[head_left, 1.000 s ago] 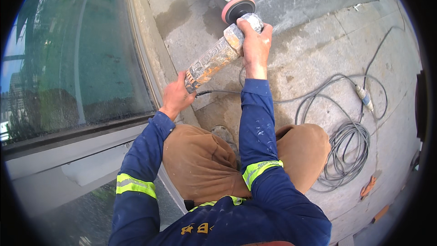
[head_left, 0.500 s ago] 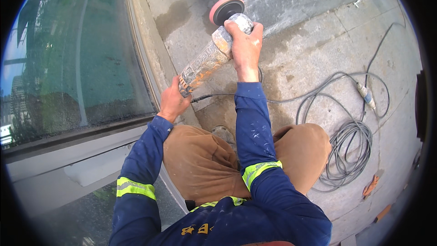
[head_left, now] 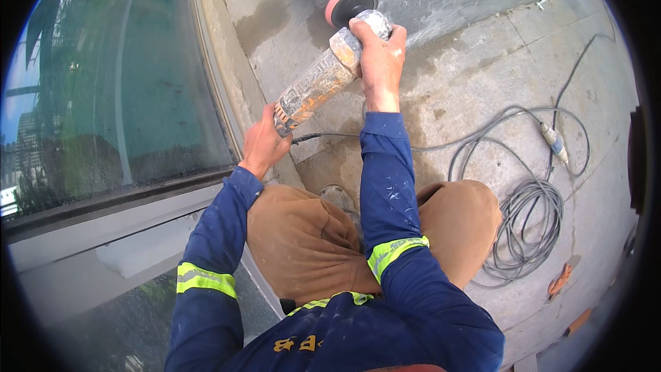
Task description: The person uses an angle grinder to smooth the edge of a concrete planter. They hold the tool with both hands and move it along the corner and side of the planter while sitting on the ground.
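Note:
Both of my hands are on a dusty angle polisher [head_left: 319, 87] with an orange and grey body, held slantwise in front of me. My right hand [head_left: 382, 60] is wrapped round its head end, close behind the black backing and the pink polishing pad [head_left: 337, 5]. Lower down and to the left, my left hand [head_left: 265, 141] grips the rear end, where the cord leaves the tool. The pad is tilted and close to a grey stone slab face [head_left: 441, 7]; whether it touches the stone I cannot tell. My fingers are partly hidden behind the body.
A glass pane [head_left: 158, 76] in a metal frame runs along my left. On the paving to the right lie a coiled grey cable [head_left: 530, 234] and a cable connector [head_left: 553, 139]. An orange object [head_left: 561, 279] lies beyond the coil. Damp patches mark the paving.
The polisher and my right hand have moved slightly up and to the right. My left hand has risen a little with the tool; both keep their hold.

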A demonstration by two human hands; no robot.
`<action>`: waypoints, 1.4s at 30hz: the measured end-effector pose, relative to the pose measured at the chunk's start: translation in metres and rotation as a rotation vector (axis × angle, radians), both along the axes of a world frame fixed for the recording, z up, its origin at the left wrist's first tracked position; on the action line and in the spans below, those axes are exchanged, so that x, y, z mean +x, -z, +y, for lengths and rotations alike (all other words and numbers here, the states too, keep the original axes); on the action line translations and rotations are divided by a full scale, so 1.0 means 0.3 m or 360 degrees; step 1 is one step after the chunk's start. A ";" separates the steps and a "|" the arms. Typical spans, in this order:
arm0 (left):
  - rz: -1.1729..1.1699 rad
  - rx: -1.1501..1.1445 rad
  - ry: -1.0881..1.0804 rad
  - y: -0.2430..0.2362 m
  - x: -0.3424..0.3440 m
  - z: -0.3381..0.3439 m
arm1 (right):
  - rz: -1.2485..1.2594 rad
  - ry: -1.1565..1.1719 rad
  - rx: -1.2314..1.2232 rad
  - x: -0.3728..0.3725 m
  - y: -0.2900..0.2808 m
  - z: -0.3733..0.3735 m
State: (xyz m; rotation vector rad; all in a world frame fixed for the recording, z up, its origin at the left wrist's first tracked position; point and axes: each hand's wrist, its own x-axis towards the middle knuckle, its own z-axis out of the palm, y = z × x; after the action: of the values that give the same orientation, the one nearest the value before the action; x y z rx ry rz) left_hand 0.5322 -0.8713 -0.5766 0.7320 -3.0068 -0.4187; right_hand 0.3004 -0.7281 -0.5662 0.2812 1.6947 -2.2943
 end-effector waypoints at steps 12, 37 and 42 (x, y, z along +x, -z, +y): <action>0.0013 -0.0035 0.0000 -0.019 -0.030 0.008 | -0.0030 0.0054 -0.0141 -0.012 0.029 0.005; -0.0106 -0.0017 -0.0003 -0.022 -0.035 0.014 | -0.0079 0.0054 -0.0113 -0.018 0.058 0.007; -0.0046 0.0008 -0.0011 0.000 -0.014 -0.006 | 0.0013 0.0030 0.0004 -0.005 0.069 -0.019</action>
State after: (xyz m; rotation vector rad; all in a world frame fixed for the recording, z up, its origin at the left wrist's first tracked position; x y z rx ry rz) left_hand 0.5280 -0.8731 -0.5766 0.7550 -3.0300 -0.4193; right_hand 0.2988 -0.7337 -0.5869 0.2897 1.7057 -2.3100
